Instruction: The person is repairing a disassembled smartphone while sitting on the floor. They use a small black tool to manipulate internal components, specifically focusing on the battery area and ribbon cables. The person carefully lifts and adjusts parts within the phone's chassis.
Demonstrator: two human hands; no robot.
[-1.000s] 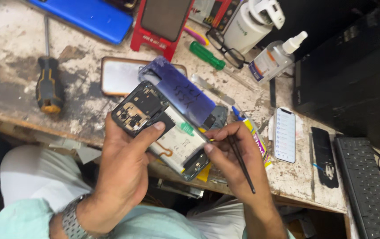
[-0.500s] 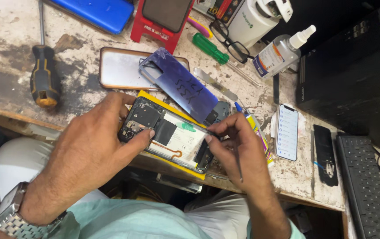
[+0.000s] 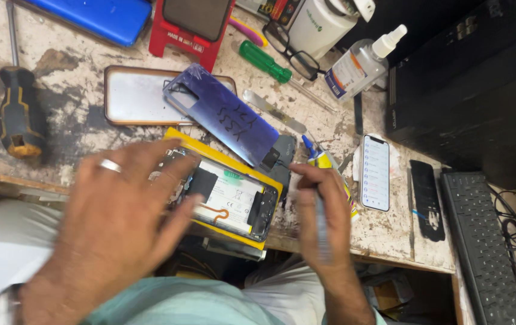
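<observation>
An opened phone (image 3: 234,198) with its back off, battery and boards showing, lies flat on a yellow pad (image 3: 181,137) at the bench's front edge. My left hand (image 3: 119,222), blurred, spreads its fingers over the phone's left end and touches it. At the phone's right end, my right hand (image 3: 321,210) holds a thin dark tool (image 3: 320,232) pointing back toward me. The phone's blue back cover (image 3: 222,114) lies just behind the pad, slanting.
On the worn bench (image 3: 77,129): a phone in a brown case (image 3: 131,96), a black-and-yellow screwdriver (image 3: 20,114), a green screwdriver (image 3: 264,60), glasses (image 3: 294,51), a spray bottle (image 3: 360,63), a lit white phone (image 3: 375,171), a black phone (image 3: 426,198). A keyboard (image 3: 480,253) is at right.
The opened phone went from held up in my left hand to lying flat on the yellow pad. My left hand spread over it; my right hand turned the tool toward me.
</observation>
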